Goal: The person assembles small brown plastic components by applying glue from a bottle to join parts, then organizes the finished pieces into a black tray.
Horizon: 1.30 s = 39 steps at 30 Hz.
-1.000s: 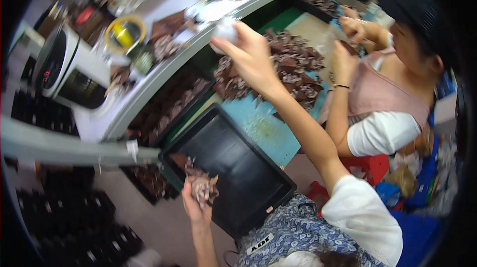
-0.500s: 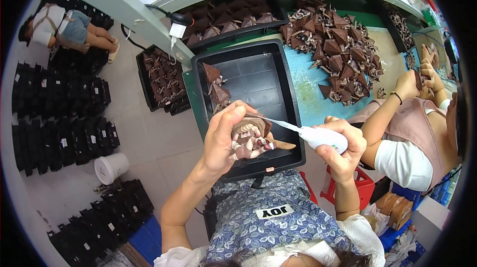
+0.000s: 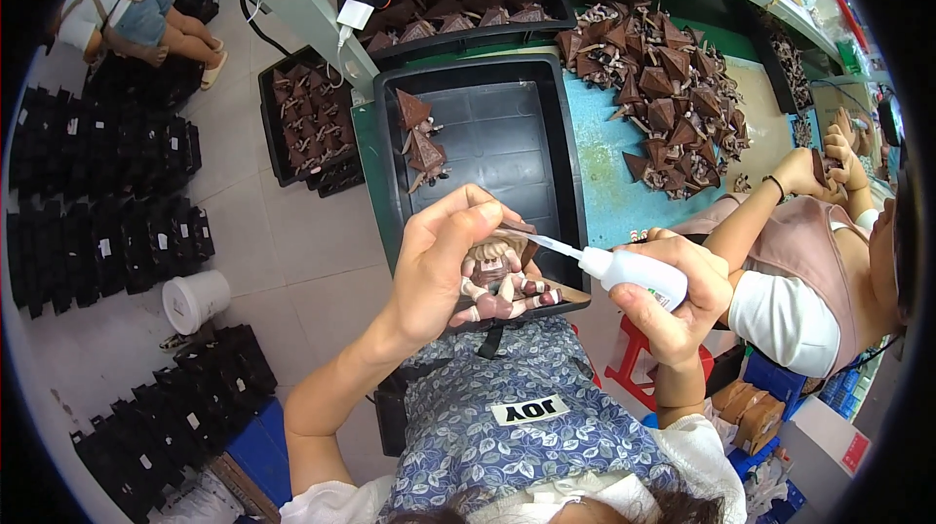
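Far out to the left of my left hand I see stacks of black trays (image 3: 107, 202) on the floor and a white bucket (image 3: 195, 300) just beside them. Nearer, up and left of that hand, a black crate (image 3: 307, 124) on the floor holds brown pointed pieces.

My left hand (image 3: 444, 271) is curled round a small figurine (image 3: 502, 280) with pale hair and striped limbs, the fingers wrapped over its top and the thumb at its side, so the hand is narrow and gripping it. The figurine sits over the near rim of a black tray (image 3: 507, 134), which stretches away above the hand. In the tray, up and left of my fingers, lie a few brown cone-shaped pieces (image 3: 419, 139).

To the right of the figurine, my right hand (image 3: 678, 300) is closed about a white squeeze bottle (image 3: 634, 275). Its thin nozzle runs leftward and its tip meets the figurine at the head, right under my left fingertips.

Above my right hand, on the blue-green work surface (image 3: 609, 173), lies a big heap of brown pieces (image 3: 673, 95). Further right, a person in a pink top (image 3: 809, 261) works with both hands raised near the table edge; I cannot tell what they hold
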Each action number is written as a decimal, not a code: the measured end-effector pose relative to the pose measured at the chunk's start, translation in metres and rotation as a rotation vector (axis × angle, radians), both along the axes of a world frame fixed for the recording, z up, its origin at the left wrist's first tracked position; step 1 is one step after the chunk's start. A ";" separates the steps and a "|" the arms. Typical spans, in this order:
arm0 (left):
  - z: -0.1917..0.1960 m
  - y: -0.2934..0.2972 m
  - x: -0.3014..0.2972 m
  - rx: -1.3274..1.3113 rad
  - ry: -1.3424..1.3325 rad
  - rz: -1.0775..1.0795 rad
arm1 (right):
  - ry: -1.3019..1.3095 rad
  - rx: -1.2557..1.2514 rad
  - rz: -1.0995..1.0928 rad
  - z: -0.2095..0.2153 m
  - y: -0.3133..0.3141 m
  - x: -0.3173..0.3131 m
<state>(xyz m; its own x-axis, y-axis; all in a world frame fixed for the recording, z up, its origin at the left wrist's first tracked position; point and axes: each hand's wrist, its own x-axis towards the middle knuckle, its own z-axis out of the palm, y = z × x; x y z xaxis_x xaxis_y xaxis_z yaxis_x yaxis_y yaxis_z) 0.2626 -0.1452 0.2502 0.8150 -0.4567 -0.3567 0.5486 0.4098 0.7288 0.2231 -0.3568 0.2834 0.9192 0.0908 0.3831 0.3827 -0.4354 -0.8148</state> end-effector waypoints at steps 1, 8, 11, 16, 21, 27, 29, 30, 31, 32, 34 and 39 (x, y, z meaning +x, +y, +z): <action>0.001 0.000 0.000 0.012 0.008 -0.002 | -0.002 -0.014 -0.006 0.000 0.000 0.000; -0.002 0.000 0.000 0.067 -0.002 -0.013 | -0.004 -0.076 0.007 0.009 0.003 0.001; -0.003 -0.003 0.001 0.046 -0.015 0.022 | -0.010 -0.098 0.016 0.013 0.003 0.002; -0.004 -0.004 0.003 0.037 -0.003 0.007 | -0.033 -0.130 0.017 0.013 0.003 0.004; -0.007 0.000 0.006 0.012 0.038 -0.052 | 0.000 -0.157 0.013 0.014 0.003 0.005; -0.014 0.002 0.010 -0.129 0.203 -0.059 | 0.239 0.115 -0.236 0.015 -0.003 -0.011; -0.021 0.003 0.012 -0.176 0.256 -0.037 | 0.237 0.349 -0.278 0.001 -0.011 -0.015; -0.023 0.003 0.013 -0.175 0.252 -0.038 | 0.175 0.458 -0.308 -0.007 -0.012 -0.013; -0.026 0.004 0.013 -0.237 0.302 -0.027 | 0.173 0.459 -0.307 -0.012 -0.014 -0.013; -0.027 0.005 0.014 -0.298 0.353 -0.015 | 0.209 0.574 -0.316 -0.016 -0.016 -0.013; -0.029 0.006 0.018 -0.315 0.379 -0.016 | 0.245 0.686 -0.328 -0.023 -0.019 -0.010; -0.032 0.006 0.027 -0.267 0.412 0.023 | 0.226 0.797 -0.329 -0.028 -0.014 0.008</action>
